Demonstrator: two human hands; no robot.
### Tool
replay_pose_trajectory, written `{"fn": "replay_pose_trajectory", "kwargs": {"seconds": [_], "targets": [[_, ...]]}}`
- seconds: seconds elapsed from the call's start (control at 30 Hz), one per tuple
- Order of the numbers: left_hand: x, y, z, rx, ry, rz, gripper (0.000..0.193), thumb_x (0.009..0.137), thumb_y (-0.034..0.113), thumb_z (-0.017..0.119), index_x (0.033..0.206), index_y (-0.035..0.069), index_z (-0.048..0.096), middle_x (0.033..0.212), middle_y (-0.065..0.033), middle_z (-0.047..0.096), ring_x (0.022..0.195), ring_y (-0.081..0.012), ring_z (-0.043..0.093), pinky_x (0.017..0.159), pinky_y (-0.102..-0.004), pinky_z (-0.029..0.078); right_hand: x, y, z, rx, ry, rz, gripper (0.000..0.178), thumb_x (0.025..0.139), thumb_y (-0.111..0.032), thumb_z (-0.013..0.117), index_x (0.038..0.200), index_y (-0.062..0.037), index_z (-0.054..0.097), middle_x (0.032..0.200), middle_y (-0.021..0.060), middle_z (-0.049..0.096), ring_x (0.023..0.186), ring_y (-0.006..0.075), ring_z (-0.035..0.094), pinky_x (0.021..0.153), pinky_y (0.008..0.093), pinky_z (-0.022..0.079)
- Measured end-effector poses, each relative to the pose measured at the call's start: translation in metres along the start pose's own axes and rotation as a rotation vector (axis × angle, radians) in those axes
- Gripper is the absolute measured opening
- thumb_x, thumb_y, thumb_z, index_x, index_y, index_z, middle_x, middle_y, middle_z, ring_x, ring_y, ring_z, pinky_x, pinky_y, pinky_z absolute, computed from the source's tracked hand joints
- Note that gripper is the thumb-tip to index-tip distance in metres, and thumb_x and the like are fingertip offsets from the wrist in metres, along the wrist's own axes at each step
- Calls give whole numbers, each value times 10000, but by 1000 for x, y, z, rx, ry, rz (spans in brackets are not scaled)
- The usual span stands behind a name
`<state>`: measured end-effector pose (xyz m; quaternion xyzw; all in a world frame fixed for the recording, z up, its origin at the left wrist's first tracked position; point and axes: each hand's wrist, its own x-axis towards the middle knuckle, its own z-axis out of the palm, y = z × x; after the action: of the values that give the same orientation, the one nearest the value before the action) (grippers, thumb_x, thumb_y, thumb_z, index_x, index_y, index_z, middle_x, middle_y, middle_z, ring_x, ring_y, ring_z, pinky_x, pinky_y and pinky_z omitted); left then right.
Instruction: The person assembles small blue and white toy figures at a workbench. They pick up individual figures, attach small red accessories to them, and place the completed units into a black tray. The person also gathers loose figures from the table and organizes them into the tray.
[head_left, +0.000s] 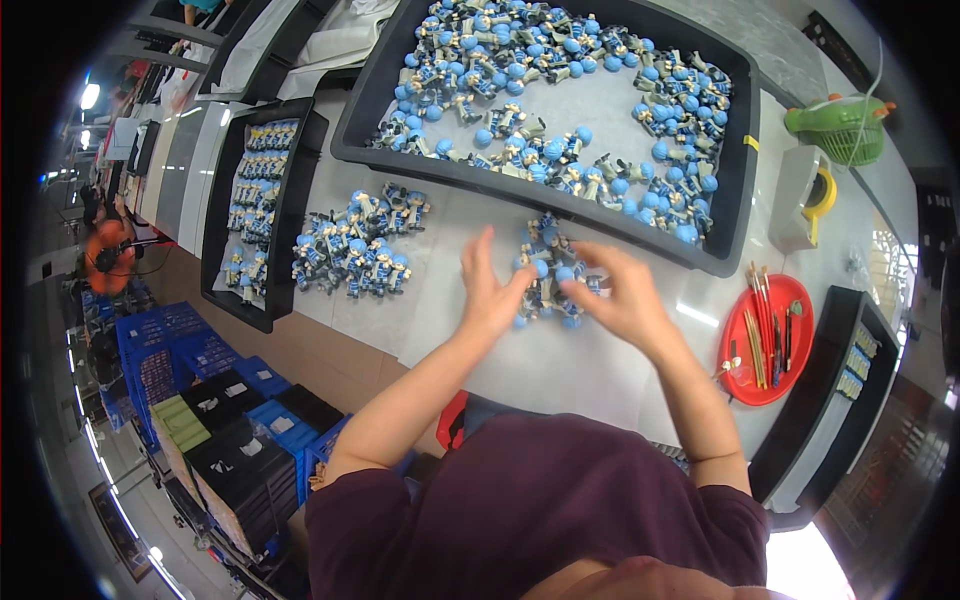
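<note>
On the light tabletop in front of me lies a small heap of toy figurines (pixel 547 262) with round blue heads and blue-and-grey bodies. At its left edge is my left hand (pixel 490 297), open, the fingers raised and spread, with the thumb tip against the heap. My right hand (pixel 628 300) reaches over the heap's right side, its thumb and fingers apart and slightly curved around a few figurines; I see none firmly gripped. Farther left sits a larger pile of the same figurines (pixel 355 248).
A big black tray (pixel 500 188) full of loose figurines lies beyond my hands. At left, a narrow black tray (pixel 290 215) holds figurines in rows. At right are a red dish (pixel 735 340) with brushes, a yellow tape roll (pixel 822 192), a green basket (pixel 850 135) and another black tray (pixel 800 450).
</note>
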<state>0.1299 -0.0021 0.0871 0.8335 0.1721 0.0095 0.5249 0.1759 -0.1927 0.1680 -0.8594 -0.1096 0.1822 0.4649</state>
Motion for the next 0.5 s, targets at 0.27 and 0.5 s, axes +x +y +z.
{"fn": "replay_pose_trajectory", "kwargs": {"seconds": [0.27,0.5], "targets": [[177,82,-36,462,-457,365,910,594,364,784,1344,110,335,1340,-234,317,1237,-366,341,990,-406,342,139,43,-58,-389,-10,-195,836,601,-151,792,1328,-164,379,1249,175,454,1133,296,469,925,401,413],[239,59,3,992,-839,40,1403,356,565,840,1431,190,20,1392,-328,122,1298,-460,191,1042,-448,280,183,51,-32,-688,-428,-30,1259,407,-300,877,1409,-343,115,1445,193,134,1319,390,167,1018,500,295]]}}
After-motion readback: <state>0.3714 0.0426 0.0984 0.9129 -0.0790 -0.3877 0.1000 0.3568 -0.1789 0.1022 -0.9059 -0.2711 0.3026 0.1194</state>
